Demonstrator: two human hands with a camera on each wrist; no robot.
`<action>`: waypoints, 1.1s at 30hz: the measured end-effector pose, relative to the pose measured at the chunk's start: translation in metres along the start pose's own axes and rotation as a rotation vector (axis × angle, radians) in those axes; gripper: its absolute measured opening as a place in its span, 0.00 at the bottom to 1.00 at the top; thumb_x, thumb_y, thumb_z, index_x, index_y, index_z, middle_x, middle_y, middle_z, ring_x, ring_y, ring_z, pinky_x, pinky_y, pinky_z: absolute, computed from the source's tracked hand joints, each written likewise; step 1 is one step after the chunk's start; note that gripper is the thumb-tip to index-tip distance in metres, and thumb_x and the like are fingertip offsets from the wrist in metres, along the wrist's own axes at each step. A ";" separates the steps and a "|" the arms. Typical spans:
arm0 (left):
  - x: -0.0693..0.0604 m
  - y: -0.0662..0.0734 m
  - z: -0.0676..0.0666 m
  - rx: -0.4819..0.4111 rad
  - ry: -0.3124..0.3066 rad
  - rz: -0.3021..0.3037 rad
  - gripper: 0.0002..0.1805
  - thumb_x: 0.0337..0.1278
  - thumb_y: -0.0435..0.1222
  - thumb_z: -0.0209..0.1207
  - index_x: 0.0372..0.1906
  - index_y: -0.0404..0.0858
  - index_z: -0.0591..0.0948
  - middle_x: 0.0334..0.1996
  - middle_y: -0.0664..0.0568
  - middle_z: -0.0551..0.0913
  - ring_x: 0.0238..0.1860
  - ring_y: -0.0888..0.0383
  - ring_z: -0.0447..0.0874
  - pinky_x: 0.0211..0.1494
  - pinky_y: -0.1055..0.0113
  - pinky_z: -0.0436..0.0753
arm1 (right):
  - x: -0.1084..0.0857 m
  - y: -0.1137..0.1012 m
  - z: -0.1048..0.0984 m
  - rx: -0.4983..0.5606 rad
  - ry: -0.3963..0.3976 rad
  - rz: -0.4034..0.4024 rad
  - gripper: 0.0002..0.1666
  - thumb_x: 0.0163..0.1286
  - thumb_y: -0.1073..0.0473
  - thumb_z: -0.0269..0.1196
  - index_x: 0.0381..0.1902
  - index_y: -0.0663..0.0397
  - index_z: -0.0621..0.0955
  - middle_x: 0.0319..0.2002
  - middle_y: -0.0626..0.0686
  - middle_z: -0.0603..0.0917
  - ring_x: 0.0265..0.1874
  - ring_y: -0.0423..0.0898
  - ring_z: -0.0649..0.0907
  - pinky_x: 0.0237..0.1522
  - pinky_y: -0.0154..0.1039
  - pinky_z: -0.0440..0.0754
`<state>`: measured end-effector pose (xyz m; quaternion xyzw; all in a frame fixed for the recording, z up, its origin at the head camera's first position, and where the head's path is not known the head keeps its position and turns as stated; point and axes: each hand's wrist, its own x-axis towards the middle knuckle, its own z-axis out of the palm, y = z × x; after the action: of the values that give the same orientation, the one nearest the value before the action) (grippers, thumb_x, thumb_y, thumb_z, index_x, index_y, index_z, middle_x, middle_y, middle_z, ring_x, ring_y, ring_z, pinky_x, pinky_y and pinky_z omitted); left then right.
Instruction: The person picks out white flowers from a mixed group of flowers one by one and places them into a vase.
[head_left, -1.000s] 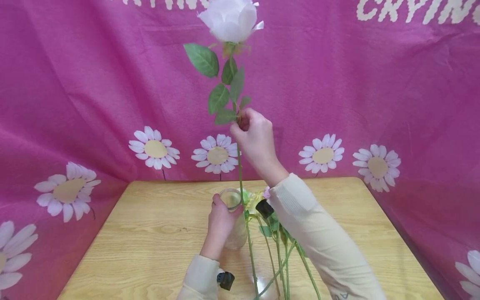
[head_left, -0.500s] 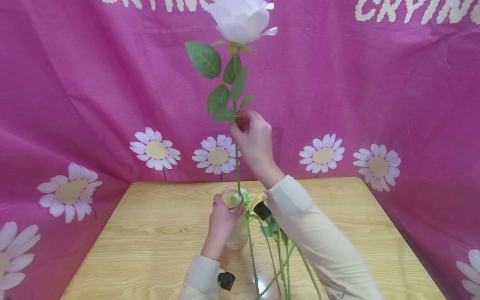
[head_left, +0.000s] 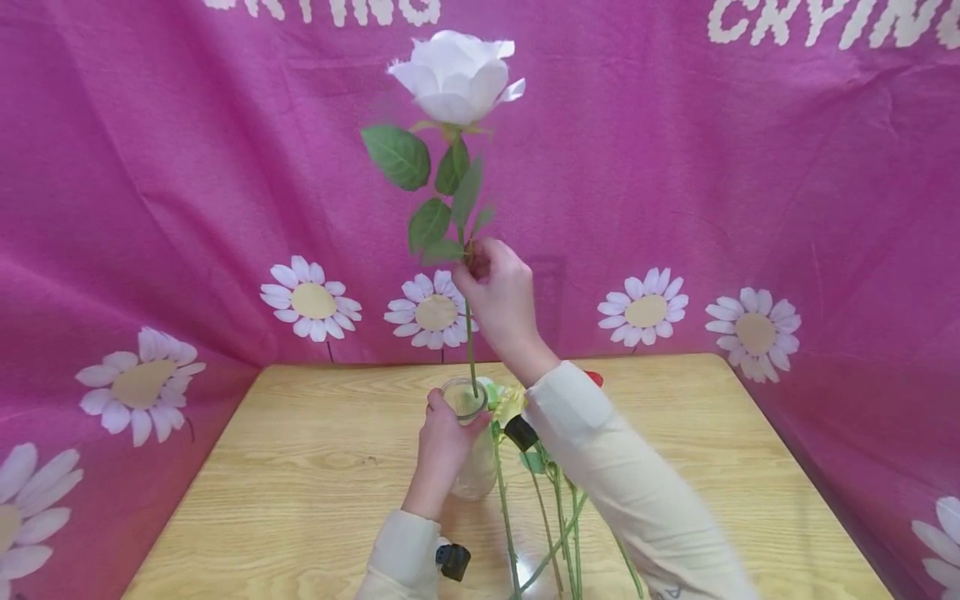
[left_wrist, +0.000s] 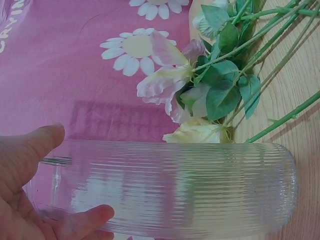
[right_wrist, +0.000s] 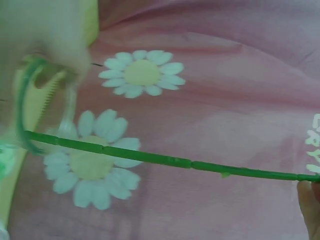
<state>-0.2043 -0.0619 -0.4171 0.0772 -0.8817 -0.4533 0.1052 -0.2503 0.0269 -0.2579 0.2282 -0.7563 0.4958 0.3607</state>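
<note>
While glass vase (head_left: 478, 473) is gripped on bench (head_left: 300, 475) by left hand (head_left: 444, 440), white rose (head_left: 456, 82) is pinched by curled fingers of right hand (head_left: 501, 293), stem tip at vase mouth; insertion seems current, straight lowering called for.

Inspector: Your jar (head_left: 477, 471) stands on the table (head_left: 330, 467), your left hand (head_left: 444, 435) around its upper part.
Clerk: Above your jar?
Inspector: Rose (head_left: 453, 83), its stem (head_left: 471, 346) ending at the jar's mouth (head_left: 460, 400); your right hand (head_left: 501, 287) on that stem.
Clerk: Elsewhere?
Inspector: Flowers (head_left: 512, 406) right of the jar, backdrop (head_left: 675, 192) behind.
</note>
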 end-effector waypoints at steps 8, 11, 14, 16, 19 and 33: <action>-0.001 -0.002 0.003 -0.002 0.000 0.020 0.45 0.51 0.40 0.72 0.62 0.19 0.60 0.52 0.19 0.72 0.48 0.23 0.77 0.51 0.38 0.77 | -0.032 0.032 0.011 -0.008 -0.039 0.051 0.02 0.61 0.71 0.62 0.31 0.68 0.80 0.30 0.60 0.82 0.30 0.54 0.84 0.34 0.46 0.84; -0.001 -0.003 0.004 -0.005 0.004 0.041 0.44 0.50 0.39 0.72 0.61 0.18 0.60 0.52 0.18 0.72 0.48 0.23 0.77 0.51 0.37 0.77 | -0.046 0.042 0.014 0.003 -0.068 0.077 0.03 0.61 0.71 0.61 0.33 0.68 0.81 0.31 0.60 0.82 0.30 0.54 0.85 0.35 0.45 0.85; -0.001 -0.003 0.004 -0.006 0.009 0.053 0.44 0.50 0.38 0.72 0.61 0.18 0.60 0.51 0.18 0.72 0.48 0.23 0.78 0.52 0.38 0.78 | -0.061 0.051 0.016 0.007 -0.095 0.095 0.03 0.62 0.71 0.61 0.33 0.68 0.80 0.31 0.59 0.82 0.31 0.54 0.84 0.36 0.45 0.85; -0.001 -0.004 0.004 -0.010 0.017 0.061 0.43 0.50 0.37 0.72 0.60 0.18 0.60 0.50 0.19 0.73 0.48 0.24 0.78 0.51 0.38 0.78 | -0.069 0.056 0.017 0.012 -0.105 0.106 0.03 0.62 0.71 0.62 0.34 0.68 0.80 0.31 0.59 0.82 0.31 0.54 0.83 0.36 0.45 0.84; 0.000 -0.004 0.005 -0.014 0.028 0.070 0.42 0.49 0.37 0.73 0.60 0.18 0.61 0.49 0.21 0.74 0.48 0.25 0.79 0.51 0.38 0.78 | -0.081 0.061 0.019 0.009 -0.107 0.126 0.03 0.62 0.72 0.62 0.34 0.67 0.80 0.31 0.58 0.82 0.31 0.53 0.83 0.36 0.44 0.84; 0.002 -0.005 0.004 0.036 0.062 0.085 0.39 0.48 0.34 0.72 0.58 0.19 0.62 0.44 0.21 0.75 0.42 0.24 0.79 0.45 0.36 0.79 | -0.122 0.077 0.031 -0.170 -0.087 0.160 0.02 0.58 0.67 0.64 0.31 0.60 0.82 0.29 0.53 0.82 0.28 0.51 0.80 0.29 0.43 0.78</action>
<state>-0.2070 -0.0615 -0.4231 0.0556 -0.8885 -0.4299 0.1505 -0.2370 0.0278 -0.4051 0.1572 -0.8264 0.4468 0.3047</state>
